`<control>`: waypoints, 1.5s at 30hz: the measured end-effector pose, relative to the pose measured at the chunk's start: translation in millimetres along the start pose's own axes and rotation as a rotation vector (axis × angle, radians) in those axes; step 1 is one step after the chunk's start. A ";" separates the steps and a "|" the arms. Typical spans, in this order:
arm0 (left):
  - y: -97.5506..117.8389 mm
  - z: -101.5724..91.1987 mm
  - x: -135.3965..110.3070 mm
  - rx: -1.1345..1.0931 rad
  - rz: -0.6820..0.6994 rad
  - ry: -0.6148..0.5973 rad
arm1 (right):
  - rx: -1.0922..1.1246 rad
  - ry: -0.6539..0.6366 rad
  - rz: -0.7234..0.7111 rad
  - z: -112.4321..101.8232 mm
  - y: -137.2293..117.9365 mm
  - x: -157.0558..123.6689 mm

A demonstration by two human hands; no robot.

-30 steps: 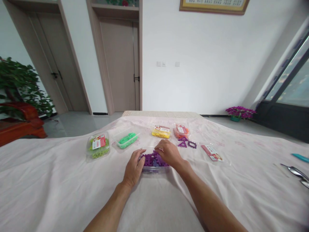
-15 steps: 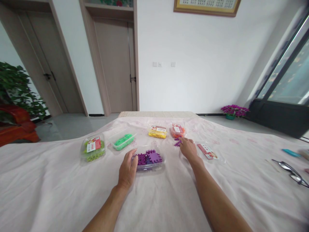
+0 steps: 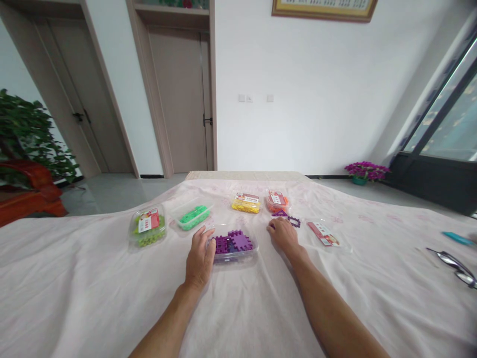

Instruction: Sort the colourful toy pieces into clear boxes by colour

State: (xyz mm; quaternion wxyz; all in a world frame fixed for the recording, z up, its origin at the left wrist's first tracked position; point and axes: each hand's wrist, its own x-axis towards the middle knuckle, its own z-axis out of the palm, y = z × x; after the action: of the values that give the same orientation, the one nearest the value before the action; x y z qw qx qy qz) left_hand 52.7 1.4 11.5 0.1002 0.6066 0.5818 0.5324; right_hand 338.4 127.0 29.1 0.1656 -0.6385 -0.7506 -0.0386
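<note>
My left hand (image 3: 201, 256) is curled around the left side of a clear plastic tub (image 3: 233, 257), thumb at the rim. Inside the tub lie purple interlocking plastic pieces (image 3: 240, 240), one a flat square with toothed edges. To the right of the tub, my right hand (image 3: 283, 233) is low over the cloth with its fingers bent together. Whatever they may hold is hidden. Just beyond its knuckles, a purple triangular piece (image 3: 279, 213) and a dark purple square frame piece (image 3: 294, 222) rest on the cloth.
Around the tub stand boxes of lime pieces (image 3: 149, 226), green pieces (image 3: 195, 217), yellow pieces (image 3: 246, 204) and orange pieces (image 3: 278, 201). A labelled clear lid (image 3: 324, 233) lies right of my right hand. Glasses (image 3: 452, 266) sit at the far right of the pink-white cloth (image 3: 93, 288).
My right hand has drawn back slightly from the loose purple pieces, uncovering the square frame piece. My left hand stays on the tub. The view has shifted a little.
</note>
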 end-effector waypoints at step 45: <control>16.0 -5.1 -1.3 0.125 0.043 -0.102 | 0.919 -0.007 -0.261 -38.6 -101.9 -20.7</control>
State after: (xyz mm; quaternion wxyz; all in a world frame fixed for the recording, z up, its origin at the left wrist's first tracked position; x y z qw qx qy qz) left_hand 58.7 -7.1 24.8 0.0802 0.6503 0.5949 0.4656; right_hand 249.8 78.6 75.0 0.4220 -0.3995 -0.7644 0.2793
